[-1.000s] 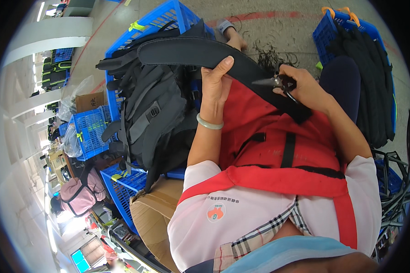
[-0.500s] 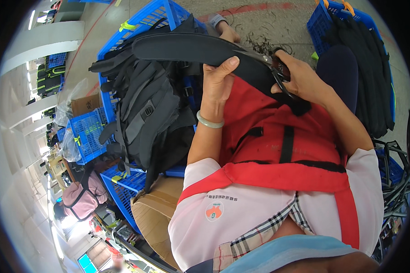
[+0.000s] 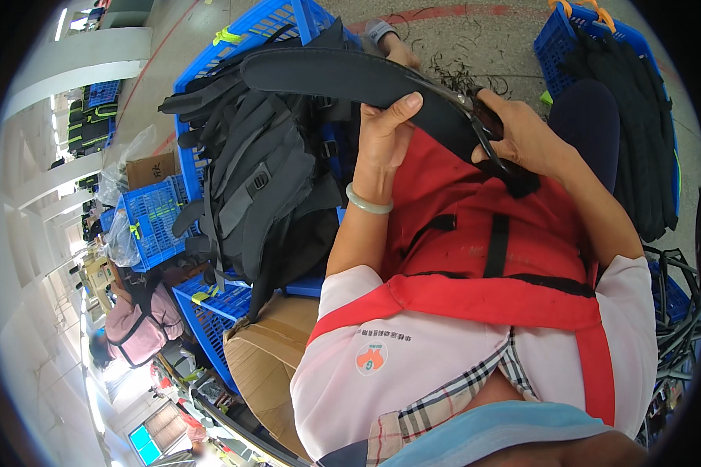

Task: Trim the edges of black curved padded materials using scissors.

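My left hand [image 3: 388, 136] grips a long black padded strap [image 3: 319, 74], with the thumb lying on its upper face. The strap's rounded end reaches out to the left over a pile of similar pieces. Scissors [image 3: 484, 138] with dark handles are in my right hand [image 3: 531, 140], its fingers around the handles. Their blades lie along the strap's edge; whether they are closed on the material I cannot tell. The strap's other end hangs below the scissors, over my red apron [image 3: 459, 253].
Black straps with buckles [image 3: 265, 194] heap over a blue crate [image 3: 185, 82] at left. Another blue crate [image 3: 549, 50] at upper right holds black pieces. Dark trimmings [image 3: 459, 76] litter the floor. A cardboard box [image 3: 269, 358] stands at lower left; a person in pink [image 3: 140, 323] sits beyond.
The view has shifted slightly. Both hands keep their holds on the strap and scissors, with only slight movement at the strap's edge.
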`<control>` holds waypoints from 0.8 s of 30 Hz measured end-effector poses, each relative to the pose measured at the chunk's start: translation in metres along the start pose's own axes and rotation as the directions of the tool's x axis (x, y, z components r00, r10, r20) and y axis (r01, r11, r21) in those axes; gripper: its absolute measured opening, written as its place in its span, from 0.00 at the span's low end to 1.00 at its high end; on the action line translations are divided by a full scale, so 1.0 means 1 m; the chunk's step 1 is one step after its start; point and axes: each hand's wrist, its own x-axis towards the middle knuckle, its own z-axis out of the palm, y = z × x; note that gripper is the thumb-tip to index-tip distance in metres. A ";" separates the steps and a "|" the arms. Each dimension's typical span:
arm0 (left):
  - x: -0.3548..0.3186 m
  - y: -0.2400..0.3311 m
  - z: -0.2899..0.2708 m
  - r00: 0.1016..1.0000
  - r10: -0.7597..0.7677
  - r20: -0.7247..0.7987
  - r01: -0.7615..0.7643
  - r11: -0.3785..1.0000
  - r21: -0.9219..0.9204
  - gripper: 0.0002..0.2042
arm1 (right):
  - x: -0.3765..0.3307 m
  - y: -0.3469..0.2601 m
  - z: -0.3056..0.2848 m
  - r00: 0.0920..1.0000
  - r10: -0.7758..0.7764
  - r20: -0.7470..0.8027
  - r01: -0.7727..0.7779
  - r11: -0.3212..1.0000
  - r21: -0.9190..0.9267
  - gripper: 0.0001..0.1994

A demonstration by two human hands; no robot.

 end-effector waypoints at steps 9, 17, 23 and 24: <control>-0.001 -0.003 -0.004 0.998 -0.024 -0.050 0.023 0.999 -0.024 0.10 | -0.002 0.007 0.007 0.998 -0.023 -0.054 0.026 0.998 0.055 0.31; 0.000 -0.009 -0.002 0.999 -0.006 0.053 0.004 0.999 0.035 0.11 | 0.000 0.001 -0.002 0.999 0.048 -0.026 -0.045 0.992 0.119 0.23; 0.005 0.003 0.005 0.996 0.076 -0.042 -0.079 0.994 -0.071 0.13 | 0.001 0.009 -0.007 0.997 0.025 -0.069 -0.019 0.996 0.089 0.25; 0.007 0.005 0.004 0.992 0.103 -0.067 -0.107 0.993 -0.050 0.13 | 0.001 0.008 -0.008 0.996 0.008 -0.088 -0.001 0.997 0.078 0.26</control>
